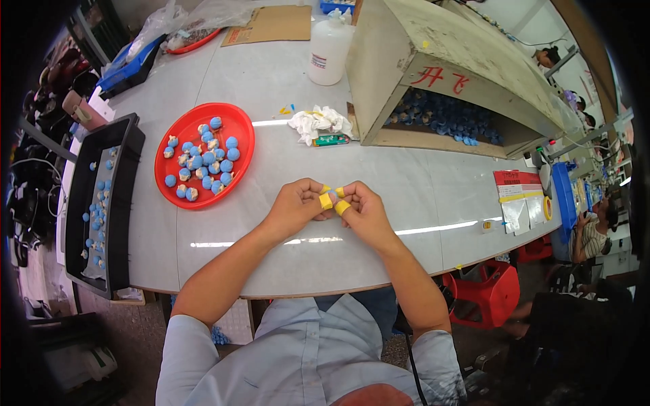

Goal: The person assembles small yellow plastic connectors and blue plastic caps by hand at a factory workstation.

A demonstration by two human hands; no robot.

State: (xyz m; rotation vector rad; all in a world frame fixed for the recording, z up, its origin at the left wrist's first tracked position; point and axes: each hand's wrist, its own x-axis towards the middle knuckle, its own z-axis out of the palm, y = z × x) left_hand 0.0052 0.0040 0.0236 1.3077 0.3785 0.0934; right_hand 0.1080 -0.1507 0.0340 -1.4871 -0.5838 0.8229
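My left hand (298, 205) and my right hand (365, 211) meet over the middle of the table, fingertips pinched together. Yellow wraps cover the tips of several fingers on both. Between them they hold a small blue piece (332, 193), mostly hidden by the fingers; its exact kind is too small to tell. To the left of my hands stands a red round tray (245, 128) with several small blue balls (196, 162) that have cream-coloured parts on them.
A black bin (122, 223) with more blue balls is at far left. Behind my hands lie crumpled white tissue (318, 124) and a white plastic bottle (330, 51). A grey box (379, 81) holding many blue pieces stands back right. A red stool (491, 294) is below the table's right edge.
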